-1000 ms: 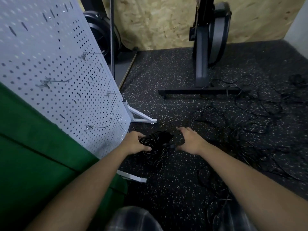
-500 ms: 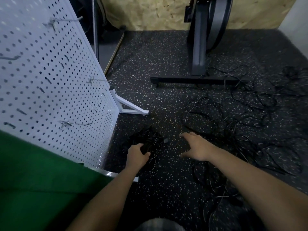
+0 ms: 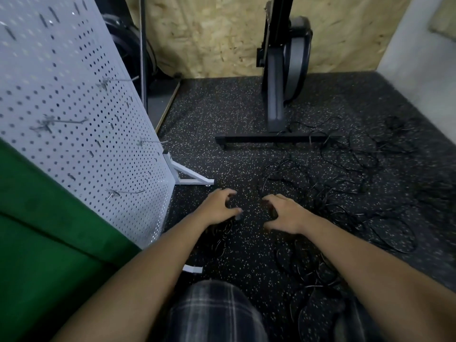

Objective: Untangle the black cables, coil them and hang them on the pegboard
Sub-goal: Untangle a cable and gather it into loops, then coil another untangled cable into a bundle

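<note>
Looking down on a black rubber floor (image 3: 222, 124) flecked with pale specks. Finding an exercise machine (image 3: 283, 70) standing upright at the back, resting on a flat crossbar (image 3: 259, 138) on that floor. Seeing a chipboard wall (image 3: 209, 33) rising behind it, meeting a pale wall (image 3: 414, 58) at the right. Noting a thin metal pole (image 3: 142, 45) standing at the back left, beside a dark wheel (image 3: 133, 53). Passing over green fabric (image 3: 49, 243) filling the lower left, and plaid trousers (image 3: 214, 314) showing at the bottom edge.

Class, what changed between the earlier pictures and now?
The coiled bundle, earlier held by both hands, now lies on the floor below the left hand. The right hand let go of it; both hands' fingers are curled, any grip unclear. Pegboard and tangled cables stayed.
</note>
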A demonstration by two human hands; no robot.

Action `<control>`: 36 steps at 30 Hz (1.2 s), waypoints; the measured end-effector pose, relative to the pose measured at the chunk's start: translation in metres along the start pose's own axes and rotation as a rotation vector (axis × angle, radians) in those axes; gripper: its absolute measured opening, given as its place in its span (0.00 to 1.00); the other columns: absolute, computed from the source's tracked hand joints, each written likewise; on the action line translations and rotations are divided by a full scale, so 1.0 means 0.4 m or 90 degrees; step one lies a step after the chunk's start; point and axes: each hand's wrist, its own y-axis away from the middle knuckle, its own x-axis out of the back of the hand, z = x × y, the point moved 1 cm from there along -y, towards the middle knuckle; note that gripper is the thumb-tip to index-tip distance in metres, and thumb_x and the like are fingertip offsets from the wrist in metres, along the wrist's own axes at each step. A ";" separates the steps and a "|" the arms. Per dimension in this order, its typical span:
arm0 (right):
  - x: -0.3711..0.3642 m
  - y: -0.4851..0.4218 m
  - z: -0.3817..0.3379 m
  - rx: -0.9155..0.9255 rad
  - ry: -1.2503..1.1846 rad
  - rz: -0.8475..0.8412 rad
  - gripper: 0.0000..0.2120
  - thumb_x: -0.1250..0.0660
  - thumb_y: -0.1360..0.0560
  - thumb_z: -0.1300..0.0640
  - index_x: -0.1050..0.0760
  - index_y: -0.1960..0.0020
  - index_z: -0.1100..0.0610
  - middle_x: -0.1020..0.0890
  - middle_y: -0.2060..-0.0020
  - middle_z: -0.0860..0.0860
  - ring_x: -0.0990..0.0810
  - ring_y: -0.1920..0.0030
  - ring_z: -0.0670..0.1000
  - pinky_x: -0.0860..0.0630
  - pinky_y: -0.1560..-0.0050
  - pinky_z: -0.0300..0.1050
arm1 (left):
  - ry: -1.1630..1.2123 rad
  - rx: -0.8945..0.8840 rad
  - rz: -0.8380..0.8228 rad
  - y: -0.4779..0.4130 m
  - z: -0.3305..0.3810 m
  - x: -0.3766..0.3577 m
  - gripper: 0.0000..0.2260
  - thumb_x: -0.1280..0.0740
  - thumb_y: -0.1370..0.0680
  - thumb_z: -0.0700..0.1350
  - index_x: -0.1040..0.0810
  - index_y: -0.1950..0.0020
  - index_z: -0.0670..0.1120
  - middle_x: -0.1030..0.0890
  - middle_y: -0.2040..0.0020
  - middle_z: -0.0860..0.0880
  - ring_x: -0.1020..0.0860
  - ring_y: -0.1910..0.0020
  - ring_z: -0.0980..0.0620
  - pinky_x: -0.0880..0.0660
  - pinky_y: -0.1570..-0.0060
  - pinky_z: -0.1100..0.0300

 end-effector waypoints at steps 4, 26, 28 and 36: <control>0.078 0.090 0.036 -0.002 0.043 0.023 0.39 0.24 0.24 0.47 0.39 0.19 0.52 0.31 0.26 0.54 0.31 0.26 0.57 0.33 0.26 0.50 | -0.112 -0.045 -0.070 0.036 0.156 0.066 0.29 0.25 0.23 0.57 0.28 0.24 0.52 0.22 0.34 0.47 0.23 0.36 0.47 0.27 0.35 0.53; -0.087 0.533 0.513 -0.205 0.069 0.057 0.23 0.35 0.17 0.52 0.33 0.23 0.48 0.26 0.29 0.49 0.26 0.31 0.55 0.26 0.32 0.55 | -0.177 -0.124 -0.192 0.020 0.433 -0.602 0.13 0.30 0.20 0.51 0.18 0.36 0.52 0.22 0.35 0.45 0.20 0.41 0.45 0.22 0.37 0.49; -0.148 0.540 0.550 -0.231 0.006 0.062 0.23 0.34 0.17 0.53 0.32 0.24 0.48 0.24 0.30 0.49 0.25 0.32 0.53 0.27 0.31 0.54 | -0.154 -0.121 -0.203 0.037 0.392 -0.674 0.13 0.31 0.19 0.48 0.18 0.34 0.50 0.20 0.36 0.44 0.18 0.44 0.44 0.20 0.40 0.50; -0.299 0.477 0.646 -0.250 -0.023 -0.058 0.29 0.34 0.17 0.56 0.39 0.19 0.50 0.32 0.23 0.53 0.31 0.25 0.57 0.32 0.25 0.56 | -0.186 -0.161 -0.284 0.063 0.321 -0.866 0.24 0.35 0.18 0.39 0.30 0.21 0.48 0.31 0.24 0.46 0.30 0.26 0.44 0.31 0.27 0.49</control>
